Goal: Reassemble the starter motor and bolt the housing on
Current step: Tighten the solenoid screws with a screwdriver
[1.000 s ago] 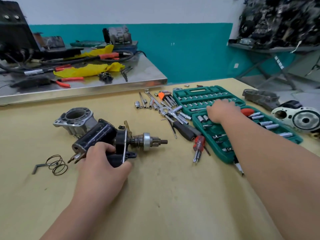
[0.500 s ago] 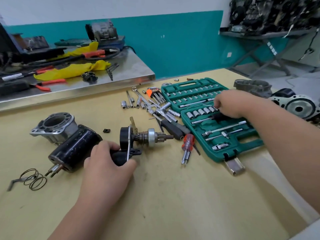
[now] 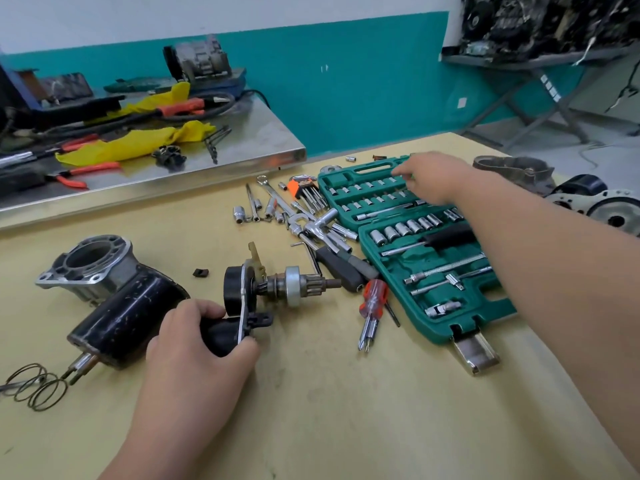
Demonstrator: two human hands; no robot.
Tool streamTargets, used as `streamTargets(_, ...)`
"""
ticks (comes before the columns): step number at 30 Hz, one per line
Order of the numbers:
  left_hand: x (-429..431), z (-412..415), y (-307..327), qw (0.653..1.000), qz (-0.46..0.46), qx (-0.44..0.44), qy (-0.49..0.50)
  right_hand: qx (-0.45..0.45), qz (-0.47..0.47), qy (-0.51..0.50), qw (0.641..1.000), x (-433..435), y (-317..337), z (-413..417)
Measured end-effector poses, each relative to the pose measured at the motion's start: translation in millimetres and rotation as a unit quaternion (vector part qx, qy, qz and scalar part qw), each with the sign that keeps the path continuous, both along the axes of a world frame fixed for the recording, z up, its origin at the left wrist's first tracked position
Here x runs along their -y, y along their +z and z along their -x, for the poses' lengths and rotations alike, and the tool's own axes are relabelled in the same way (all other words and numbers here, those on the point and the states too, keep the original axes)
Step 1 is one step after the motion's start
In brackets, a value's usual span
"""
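- One left hand [image 3: 197,355]: fingers curled round the black end of the geared shaft part [image 3: 291,285], low on the table [image 3: 346,410].
- One black motor can [image 3: 128,320], just beside one grey housing [image 3: 90,265] (open mouth upward).
- One right hand [image 3: 436,178]: fingers loose, holding nothing, over one green socket case [image 3: 408,271].
- One red screwdriver [image 3: 372,299]; one wire spring [image 3: 34,386].

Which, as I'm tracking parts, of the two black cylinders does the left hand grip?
The smaller cylinder, attached to the geared shaft; the larger black body lies ungripped beside the left hand.
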State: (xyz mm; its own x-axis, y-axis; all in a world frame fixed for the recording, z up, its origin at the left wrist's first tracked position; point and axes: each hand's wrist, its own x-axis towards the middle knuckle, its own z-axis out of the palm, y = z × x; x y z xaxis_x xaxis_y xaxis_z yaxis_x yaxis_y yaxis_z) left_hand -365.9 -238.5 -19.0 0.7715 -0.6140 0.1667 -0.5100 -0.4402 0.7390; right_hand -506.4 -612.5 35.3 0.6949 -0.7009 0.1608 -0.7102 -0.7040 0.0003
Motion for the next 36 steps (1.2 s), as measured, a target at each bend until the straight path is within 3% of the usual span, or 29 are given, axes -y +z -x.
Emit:
streamTargets(4, 2.7, -0.9, 2.1, 1.000, -0.005, -0.002, -0.001, 0.191, -0.037, -0.069, 0.978, 17.6, -2.6, 22.8)
streamTargets(7, 5.0, -0.2, 4.1, 1.000, -0.003, -0.005, -0.003, 0.237, -0.036, -0.123, 0.963, 22.8, -2.7, 45.2)
streamTargets(17, 4.4, 1.5, 6.0, 1.000, -0.013, -0.008, 0.003, 0.164, -0.032, -0.141, 0.976, 24.3, -14.4, 40.1)
streamTargets(23, 10.6, 3.5, 8.1, 1.000, -0.005, -0.020, 0.020, 0.071, -0.076, -0.077, 0.992, 30.5, -9.7, 9.4)
streamTargets(29, 15.2, 0.1, 6.5, 1.000, -0.003, -0.019, 0.021, 0.198, -0.072, -0.093, 0.973, 48.7, -12.5, 9.5)
streamTargets(33, 16.2, -2.0, 4.7, 1.000, 0.004, -0.019, 0.023, 0.192, -0.082, -0.161, 0.965, 57.2, -27.4, 18.9)
streamTargets(36, 17.6, -4.1, 3.3, 1.000, 0.009, -0.023, 0.017, 0.247, -0.055, -0.173, 0.952, 58.5, -25.3, 15.6)
